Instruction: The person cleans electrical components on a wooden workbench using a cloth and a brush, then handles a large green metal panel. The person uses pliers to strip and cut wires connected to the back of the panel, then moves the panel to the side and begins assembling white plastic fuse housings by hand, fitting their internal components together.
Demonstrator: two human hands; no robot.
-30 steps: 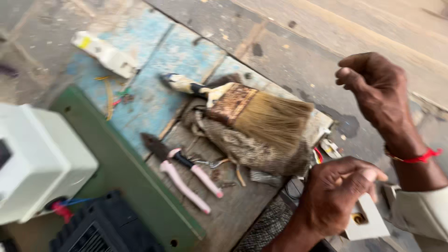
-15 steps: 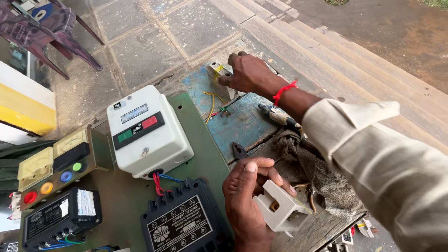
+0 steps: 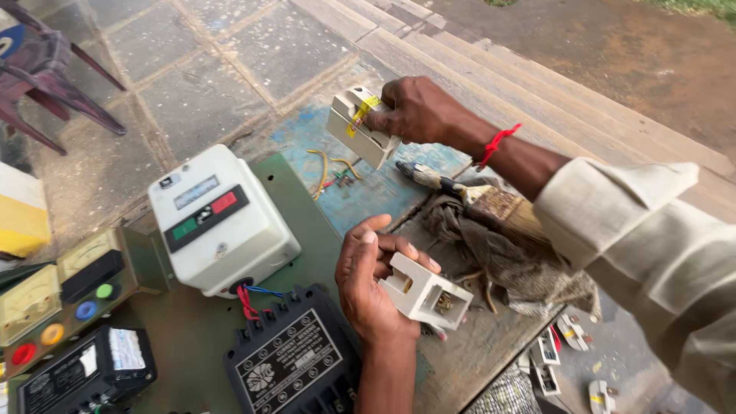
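My left hand (image 3: 372,287) comes up from the bottom edge and grips a white block-shaped electrical fitting (image 3: 425,295) with metal contacts in its slot. My right hand (image 3: 418,111), with a red thread at the wrist and a cream sleeve behind it, holds a cream switch unit (image 3: 359,126) with a strip of yellow tape, lifted above the blue-painted board (image 3: 368,195). Loose yellow and red wires (image 3: 333,172) lie under it on the board.
On the green board (image 3: 307,230) stand a white starter box with red and green buttons (image 3: 222,222), a black unit (image 3: 287,364) and a meter panel with coloured buttons (image 3: 61,299). A paint brush (image 3: 491,203) lies on a rag (image 3: 521,264). Small white fittings (image 3: 548,353) lie at lower right; a purple chair (image 3: 46,69) is upper left.
My right hand reached to the far end of the blue board and has lifted the cream switch unit off it. My left hand keeps hold of the white fitting.
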